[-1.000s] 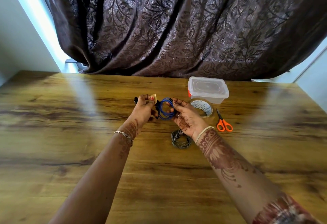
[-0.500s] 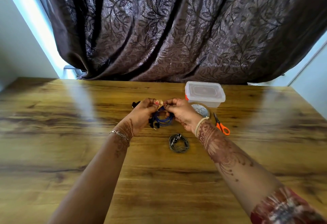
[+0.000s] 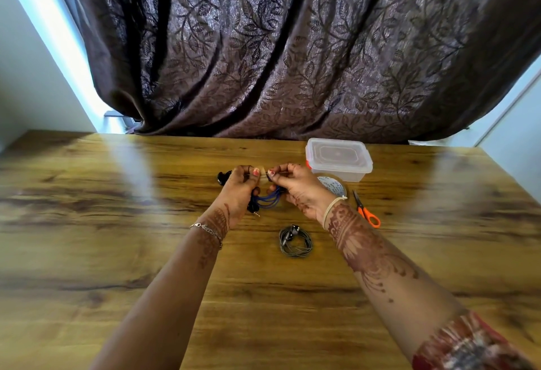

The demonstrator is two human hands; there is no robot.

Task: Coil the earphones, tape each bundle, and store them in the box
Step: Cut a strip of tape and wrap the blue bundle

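Coil of blue earphones [image 3: 268,198], long axis left-right, between left hand [image 3: 240,189] and right hand [image 3: 300,189]; both pinch tape strip [image 3: 265,171].

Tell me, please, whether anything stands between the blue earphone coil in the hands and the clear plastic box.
Yes: the clear plastic box has its lid on, and a white tape roll lies just before it.

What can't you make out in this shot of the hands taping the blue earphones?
All from the head view.
- Piece of tape: pinched by left hand and right hand; fingers hide whether it touches the blue earphones.
- Black object: mostly behind the left hand.
- Tape roll: partly behind the right hand; print too small.
- Box: cloudy lid hides any contents.
- Grey bundle: too small to see any tape.
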